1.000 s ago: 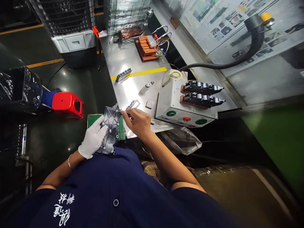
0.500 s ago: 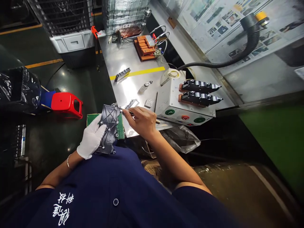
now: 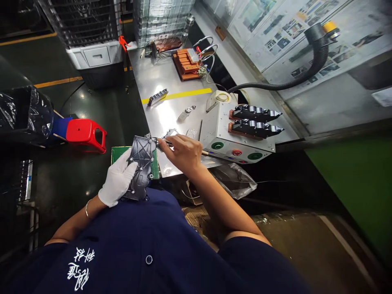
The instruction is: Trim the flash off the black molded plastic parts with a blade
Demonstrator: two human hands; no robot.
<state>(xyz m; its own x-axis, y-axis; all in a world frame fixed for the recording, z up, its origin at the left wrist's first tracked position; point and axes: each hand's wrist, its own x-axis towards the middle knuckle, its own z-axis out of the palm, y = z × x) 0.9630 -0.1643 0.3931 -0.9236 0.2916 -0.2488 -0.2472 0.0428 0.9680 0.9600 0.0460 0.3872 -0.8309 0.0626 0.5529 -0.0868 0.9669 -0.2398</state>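
Note:
My left hand, in a white glove, is closed around a black ribbed cover with small round bosses along its edges. The cover is tilted upright just in front of my shirt. My bare right hand pinches a slim hand tool, its pale handle end sticking out behind the palm. The tool's tip meets the upper right corner of the cover; its exact shape is hidden by my fingers. Behind the cover lies a green board at the table corner.
On the metal table stand a black ribbed part, a small white bottle and an orange fixture. To the right, a white control box carries two black parts. A red stool stands at left.
My right hand has shifted slightly and its fingers have turned flatter over the tool at the cover's corner. The left hand keeps its hold; the view has moved a little.

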